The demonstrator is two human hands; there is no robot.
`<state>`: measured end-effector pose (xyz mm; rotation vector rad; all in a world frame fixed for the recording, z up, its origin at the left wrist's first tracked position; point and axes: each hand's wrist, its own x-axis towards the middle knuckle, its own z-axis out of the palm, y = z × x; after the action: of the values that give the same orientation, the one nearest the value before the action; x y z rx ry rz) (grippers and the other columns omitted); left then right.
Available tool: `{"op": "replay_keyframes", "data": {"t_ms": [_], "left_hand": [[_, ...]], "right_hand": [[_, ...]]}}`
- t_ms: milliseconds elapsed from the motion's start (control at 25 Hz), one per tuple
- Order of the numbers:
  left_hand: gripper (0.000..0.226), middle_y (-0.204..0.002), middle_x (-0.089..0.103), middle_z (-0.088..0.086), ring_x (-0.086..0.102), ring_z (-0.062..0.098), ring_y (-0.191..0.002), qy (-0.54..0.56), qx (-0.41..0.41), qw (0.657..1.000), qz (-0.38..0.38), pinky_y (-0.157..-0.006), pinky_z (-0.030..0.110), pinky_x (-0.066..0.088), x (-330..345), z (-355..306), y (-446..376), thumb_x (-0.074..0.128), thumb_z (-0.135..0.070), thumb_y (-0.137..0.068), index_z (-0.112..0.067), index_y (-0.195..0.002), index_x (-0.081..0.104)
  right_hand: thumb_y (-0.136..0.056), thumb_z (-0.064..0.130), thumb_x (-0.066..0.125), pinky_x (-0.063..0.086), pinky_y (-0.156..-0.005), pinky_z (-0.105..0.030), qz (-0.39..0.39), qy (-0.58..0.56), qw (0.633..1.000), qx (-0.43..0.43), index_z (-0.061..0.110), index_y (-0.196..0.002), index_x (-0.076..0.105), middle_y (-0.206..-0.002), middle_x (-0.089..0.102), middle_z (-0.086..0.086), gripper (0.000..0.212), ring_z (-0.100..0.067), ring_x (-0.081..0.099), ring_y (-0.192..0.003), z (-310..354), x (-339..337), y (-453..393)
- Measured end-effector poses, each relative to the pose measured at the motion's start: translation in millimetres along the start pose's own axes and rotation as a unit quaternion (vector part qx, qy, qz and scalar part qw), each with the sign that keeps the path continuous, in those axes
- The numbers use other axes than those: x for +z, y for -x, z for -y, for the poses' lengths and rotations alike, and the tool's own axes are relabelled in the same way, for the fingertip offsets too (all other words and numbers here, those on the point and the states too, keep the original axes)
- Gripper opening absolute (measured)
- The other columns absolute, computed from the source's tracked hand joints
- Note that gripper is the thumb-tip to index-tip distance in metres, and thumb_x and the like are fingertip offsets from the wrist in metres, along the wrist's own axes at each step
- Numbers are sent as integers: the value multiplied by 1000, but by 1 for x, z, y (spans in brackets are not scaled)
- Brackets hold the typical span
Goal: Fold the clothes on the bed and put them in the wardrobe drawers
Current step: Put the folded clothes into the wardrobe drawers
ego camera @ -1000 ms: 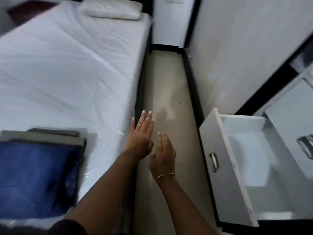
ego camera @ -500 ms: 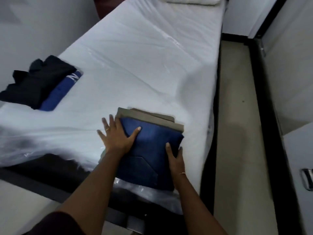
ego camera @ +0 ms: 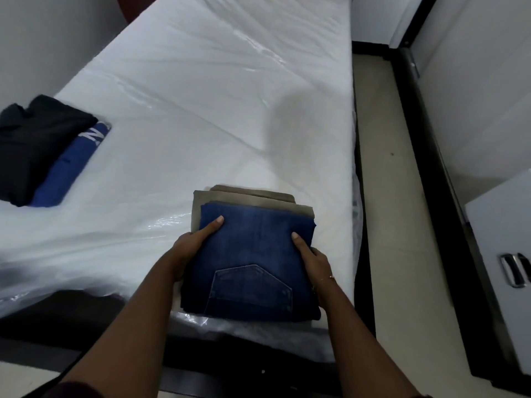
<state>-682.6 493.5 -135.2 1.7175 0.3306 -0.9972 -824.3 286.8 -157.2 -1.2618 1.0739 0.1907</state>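
Note:
A stack of folded clothes lies at the near right corner of the bed (ego camera: 201, 96). Folded blue jeans (ego camera: 253, 254) with a back pocket showing are on top, and folded khaki garments (ego camera: 258, 198) peek out beneath at the far side. My left hand (ego camera: 192, 248) grips the stack's left edge, thumb on top of the jeans and fingers hidden under. My right hand (ego camera: 311, 261) grips the right edge the same way. A second pile, a black garment (ego camera: 34, 145) over a blue one (ego camera: 69, 168), lies at the bed's left side.
The mattress is wrapped in clear plastic. A narrow beige floor strip (ego camera: 385, 196) runs between the bed and the white wardrobe (ego camera: 474, 96). A white drawer front with a metal handle (ego camera: 514, 270) shows at the right edge.
My hands went from hovering open over the floor to the folded stack. They now clamp its two sides with thumbs on top, where half a second ago they lay flatter on it.

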Motion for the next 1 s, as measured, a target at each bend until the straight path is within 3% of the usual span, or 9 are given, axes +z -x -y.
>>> {"op": "replay_keyframes", "data": {"t_ms": [80, 240, 320, 440, 560, 640, 800, 920, 1000], "left_hand": [[103, -107, 70, 10, 68, 29, -96, 13, -13, 999, 39, -80, 38, 54, 1, -9, 2, 80, -69, -39, -12, -122, 58], [68, -107, 70, 11, 66, 29, -98, 30, 8, 997, 71, -78, 37, 52, 28, -34, 18, 67, -55, -67, -13, -119, 60], [65, -107, 70, 12, 66, 30, -99, 32, 25, 996, 80, -79, 37, 51, 52, -48, 26, 65, -54, -67, -13, -118, 61], [64, -109, 70, 13, 64, 30, -103, 45, 57, 992, 103, -88, 39, 50, 105, -78, 39, 67, -52, -68, -11, -117, 61], [68, -113, 68, 15, 63, 30, -104, 40, 73, 988, 130, -92, 41, 49, 178, -107, 54, 70, -48, -64, -10, -119, 59], [66, -113, 67, 15, 63, 30, -101, 40, 83, 984, 152, -87, 39, 50, 230, -125, 64, 69, -45, -65, -9, -118, 59], [64, -110, 68, 16, 64, 30, -101, 20, 102, 969, 225, -87, 40, 50, 353, -165, 92, 72, -47, -68, -7, -117, 61], [73, -110, 68, 17, 65, 32, -101, -12, 119, 956, 267, -90, 41, 50, 455, -191, 114, 81, -47, -58, -4, -114, 64], [75, -108, 69, 17, 65, 33, -100, -32, 118, 946, 301, -90, 42, 50, 513, -199, 123, 84, -43, -55, -2, -114, 62]], "right_hand": [[-74, 60, 64, 48, -92, -34, 30, -40, 998, 23, 12, -120, 57, -116, 61, -7, 68, -25, 59, -101, 6, -8, -3], [-70, 54, 70, 51, -89, -38, 36, -109, 993, 13, 8, -116, 62, -110, 67, -11, 65, -29, 63, -99, 15, -36, 0], [-65, 52, 75, 53, -86, -38, 30, -144, 989, -5, 8, -109, 65, -105, 69, -12, 63, -30, 65, -97, 24, -59, 3], [-40, 59, 79, 53, -88, -41, 20, -185, 982, -35, 11, -107, 67, -104, 70, -11, 84, -30, 66, -96, 43, -110, 7], [-35, 63, 79, 52, -91, -45, -2, -214, 975, -56, 12, -110, 67, -105, 70, -11, 92, -30, 66, -98, 54, -181, 19], [-38, 63, 79, 53, -87, -43, -12, -227, 971, -69, 13, -110, 67, -105, 71, -10, 89, -30, 66, -98, 62, -230, 35], [-71, 48, 71, 52, -86, -39, -62, -266, 954, -126, 16, -111, 65, -104, 70, -8, 51, -28, 64, -97, 85, -351, 69], [-68, 51, 72, 50, -90, -41, -106, -294, 938, -151, 18, -118, 63, -109, 70, -8, 61, -29, 64, -102, 90, -448, 93], [-70, 54, 69, 51, -88, -42, -128, -308, 931, -150, 19, -112, 66, -104, 71, -8, 55, -30, 65, -99, 83, -493, 106]]}}
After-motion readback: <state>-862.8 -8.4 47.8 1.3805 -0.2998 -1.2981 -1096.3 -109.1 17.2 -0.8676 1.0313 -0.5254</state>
